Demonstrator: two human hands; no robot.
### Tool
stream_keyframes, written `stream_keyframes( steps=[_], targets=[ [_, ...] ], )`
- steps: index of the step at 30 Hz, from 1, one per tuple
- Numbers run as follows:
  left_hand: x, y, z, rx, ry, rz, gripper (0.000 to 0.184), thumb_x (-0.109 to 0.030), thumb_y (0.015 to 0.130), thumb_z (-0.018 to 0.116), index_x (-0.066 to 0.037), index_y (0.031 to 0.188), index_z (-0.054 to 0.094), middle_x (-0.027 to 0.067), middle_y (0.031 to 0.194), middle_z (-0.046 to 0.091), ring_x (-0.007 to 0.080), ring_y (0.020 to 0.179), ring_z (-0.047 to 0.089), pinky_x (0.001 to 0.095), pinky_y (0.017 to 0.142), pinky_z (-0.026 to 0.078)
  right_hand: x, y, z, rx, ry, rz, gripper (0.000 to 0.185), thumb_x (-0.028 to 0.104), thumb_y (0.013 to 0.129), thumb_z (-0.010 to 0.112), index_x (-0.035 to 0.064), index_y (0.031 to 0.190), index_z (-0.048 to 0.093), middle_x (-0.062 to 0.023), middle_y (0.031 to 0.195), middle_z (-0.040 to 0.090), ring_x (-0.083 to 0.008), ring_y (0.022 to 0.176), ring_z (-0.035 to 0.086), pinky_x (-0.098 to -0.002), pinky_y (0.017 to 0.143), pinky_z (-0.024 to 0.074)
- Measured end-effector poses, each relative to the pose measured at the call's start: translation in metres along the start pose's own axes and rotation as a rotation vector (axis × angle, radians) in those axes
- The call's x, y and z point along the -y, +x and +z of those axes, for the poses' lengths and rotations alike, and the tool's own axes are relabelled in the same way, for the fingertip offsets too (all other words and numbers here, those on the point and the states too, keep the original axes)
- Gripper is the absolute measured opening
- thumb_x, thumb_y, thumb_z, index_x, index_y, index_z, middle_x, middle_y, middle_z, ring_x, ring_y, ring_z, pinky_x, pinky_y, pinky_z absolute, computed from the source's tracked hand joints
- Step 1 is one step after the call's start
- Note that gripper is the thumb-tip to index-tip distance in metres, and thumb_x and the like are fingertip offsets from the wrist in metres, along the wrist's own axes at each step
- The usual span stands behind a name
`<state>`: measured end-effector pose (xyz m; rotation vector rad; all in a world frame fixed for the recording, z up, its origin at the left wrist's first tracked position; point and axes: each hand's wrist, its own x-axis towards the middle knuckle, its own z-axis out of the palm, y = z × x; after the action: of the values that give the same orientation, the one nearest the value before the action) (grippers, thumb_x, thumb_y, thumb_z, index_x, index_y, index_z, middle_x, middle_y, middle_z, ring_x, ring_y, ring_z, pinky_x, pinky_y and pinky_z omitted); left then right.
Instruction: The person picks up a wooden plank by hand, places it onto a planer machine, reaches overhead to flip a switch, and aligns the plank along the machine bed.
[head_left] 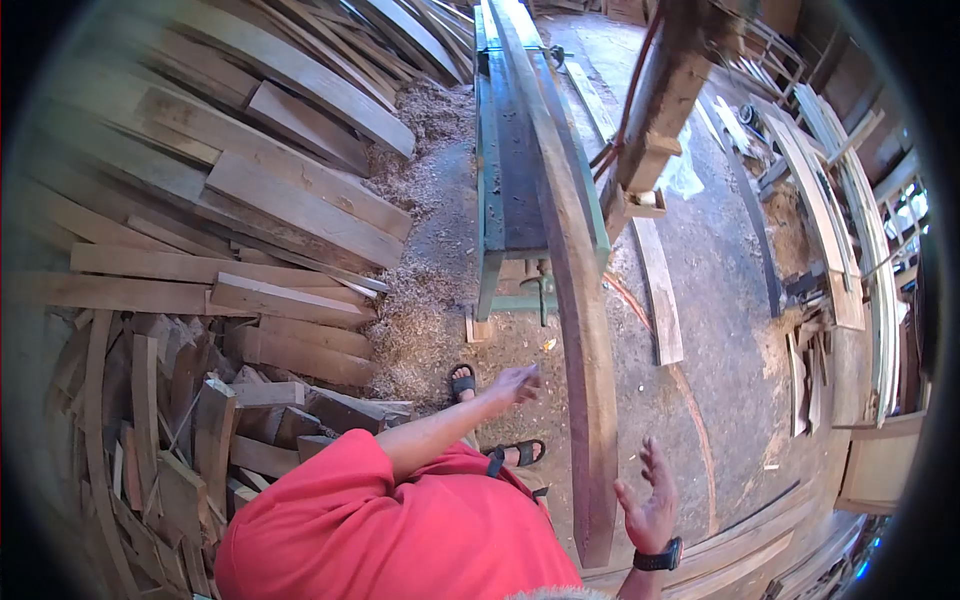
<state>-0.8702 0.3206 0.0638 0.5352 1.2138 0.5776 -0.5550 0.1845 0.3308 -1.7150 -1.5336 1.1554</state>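
Plank point(578, 300), far end cropped, right hand point(650, 508) near; green stand point(490, 200) partly hidden

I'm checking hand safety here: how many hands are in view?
2: the left hand is left of the long board, the right hand right of its near end.

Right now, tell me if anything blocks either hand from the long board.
Nothing visible does. Between the left hand and the long board only floor shows. The right hand is on the board's other side, so near its edge that I cannot tell whether they touch; nothing shows between them.
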Motion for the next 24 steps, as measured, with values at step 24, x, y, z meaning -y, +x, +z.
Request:
stream_keyframes(
  steps=[24],
  targets=[
    [0.071,-0.024,-0.438,-0.723,0.409,0.004,0.047,-0.044,0.106,0.065,0.000,0.119,0.078,0.0236,0.106,0.080,0.0377,0.102,0.077,0.0488,0.092,0.057,0.096,0.402,0.188,-0.372,-0.737,-0.008,0.091,0.039,0.097,0.082,0.0025,0.168,0.038,-0.0325,0.154,0.059,-0.0524,0.134,0.063,-0.0550,0.112,0.0516]
  ],
)
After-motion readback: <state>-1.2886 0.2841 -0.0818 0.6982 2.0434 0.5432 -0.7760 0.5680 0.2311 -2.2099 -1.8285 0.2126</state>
